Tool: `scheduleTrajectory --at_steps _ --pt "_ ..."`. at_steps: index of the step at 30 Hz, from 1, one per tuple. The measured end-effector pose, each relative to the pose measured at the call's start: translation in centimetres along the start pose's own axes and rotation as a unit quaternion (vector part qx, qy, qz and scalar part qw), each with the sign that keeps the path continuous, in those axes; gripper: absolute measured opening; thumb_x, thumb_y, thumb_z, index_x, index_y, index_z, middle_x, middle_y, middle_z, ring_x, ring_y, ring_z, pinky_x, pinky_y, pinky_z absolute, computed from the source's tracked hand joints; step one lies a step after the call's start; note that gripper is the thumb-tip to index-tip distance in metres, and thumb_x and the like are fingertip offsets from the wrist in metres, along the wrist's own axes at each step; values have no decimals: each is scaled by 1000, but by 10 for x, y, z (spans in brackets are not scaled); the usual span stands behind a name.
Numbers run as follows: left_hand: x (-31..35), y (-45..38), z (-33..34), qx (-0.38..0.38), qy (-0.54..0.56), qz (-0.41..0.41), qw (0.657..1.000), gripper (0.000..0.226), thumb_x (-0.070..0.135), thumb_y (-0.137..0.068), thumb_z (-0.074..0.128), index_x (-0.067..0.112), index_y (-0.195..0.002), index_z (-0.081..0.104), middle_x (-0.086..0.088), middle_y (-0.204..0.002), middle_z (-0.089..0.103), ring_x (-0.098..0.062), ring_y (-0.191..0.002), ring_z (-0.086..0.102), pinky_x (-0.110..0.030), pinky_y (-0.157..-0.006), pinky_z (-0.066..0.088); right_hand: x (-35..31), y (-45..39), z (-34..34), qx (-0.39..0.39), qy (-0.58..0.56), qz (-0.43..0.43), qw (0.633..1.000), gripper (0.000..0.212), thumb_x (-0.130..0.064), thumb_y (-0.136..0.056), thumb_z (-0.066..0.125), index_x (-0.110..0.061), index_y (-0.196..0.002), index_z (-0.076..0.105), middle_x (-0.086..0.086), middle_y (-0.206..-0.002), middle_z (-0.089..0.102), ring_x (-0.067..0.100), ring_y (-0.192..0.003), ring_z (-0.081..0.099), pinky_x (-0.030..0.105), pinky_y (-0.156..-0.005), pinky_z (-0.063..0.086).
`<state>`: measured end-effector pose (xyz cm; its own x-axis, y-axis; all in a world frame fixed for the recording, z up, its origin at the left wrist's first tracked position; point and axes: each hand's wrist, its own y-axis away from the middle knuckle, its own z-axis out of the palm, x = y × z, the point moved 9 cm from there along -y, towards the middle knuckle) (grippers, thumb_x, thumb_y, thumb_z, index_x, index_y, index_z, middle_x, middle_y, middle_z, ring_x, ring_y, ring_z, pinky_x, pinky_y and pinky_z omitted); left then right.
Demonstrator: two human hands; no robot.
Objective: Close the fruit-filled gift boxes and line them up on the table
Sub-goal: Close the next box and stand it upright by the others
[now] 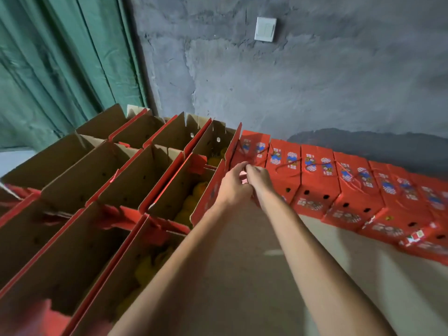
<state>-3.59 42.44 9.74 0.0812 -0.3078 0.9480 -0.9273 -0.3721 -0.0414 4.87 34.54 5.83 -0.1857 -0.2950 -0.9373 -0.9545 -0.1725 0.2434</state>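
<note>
A row of closed red gift boxes (317,175) with red cord handles runs along the wall from the centre to the right edge. To the left stand several open red boxes (184,190) with brown insides, and orange fruit (198,190) shows in some. My left hand (234,183) and my right hand (259,177) meet over the leftmost closed box (254,146), right next to an open box's raised flap. Their fingers are curled and seem to pinch the box's top or cord, though blur hides what exactly they hold.
A brown table top (242,275) spreads under my forearms. Behind the boxes rises a grey concrete wall (291,81) with a white switch plate (265,29). A green curtain (60,57) hangs at the left.
</note>
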Motion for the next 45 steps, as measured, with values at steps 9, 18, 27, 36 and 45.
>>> scheduleTrajectory --at_steps 9,18,27,36,45 --pt "-67 173 -54 51 -371 -4 927 63 27 -94 64 22 -152 41 -3 -154 47 -25 -145 39 -44 -120 34 86 156 63 -121 53 -20 991 25 -21 -99 58 -12 -119 71 6 -116 74 23 -111 68 38 -99 55" --pt "-128 220 -73 53 -390 -122 911 25 26 -97 59 13 -118 52 -8 -103 69 -32 -89 69 -42 -74 60 139 207 93 -143 50 -1 988 54 -56 -92 61 -26 -136 58 -2 -124 69 18 -110 68 43 -97 58" --pt "-114 261 -38 5 -453 -97 886 22 31 -102 53 12 -111 59 -11 -110 68 -36 -102 66 -36 -70 40 146 217 42 -64 54 -2 996 46 -50 -93 63 -17 -124 62 4 -120 71 25 -106 67 40 -94 54" --pt "-77 334 51 -49 -489 29 871 23 35 -105 50 25 -120 65 1 -103 74 -22 -83 68 -31 -62 43 194 259 -92 15 -26 13 999 53 -19 -93 71 -3 -142 55 12 -136 63 21 -118 61 36 -107 47" --pt "-8 425 213 -130 -449 211 859 46 46 -100 59 34 -144 56 6 -108 75 -14 -78 69 -22 -60 37 276 348 -305 151 -1 22 988 39 -14 -94 65 -4 -132 65 9 -123 70 15 -98 61 20 -80 44"
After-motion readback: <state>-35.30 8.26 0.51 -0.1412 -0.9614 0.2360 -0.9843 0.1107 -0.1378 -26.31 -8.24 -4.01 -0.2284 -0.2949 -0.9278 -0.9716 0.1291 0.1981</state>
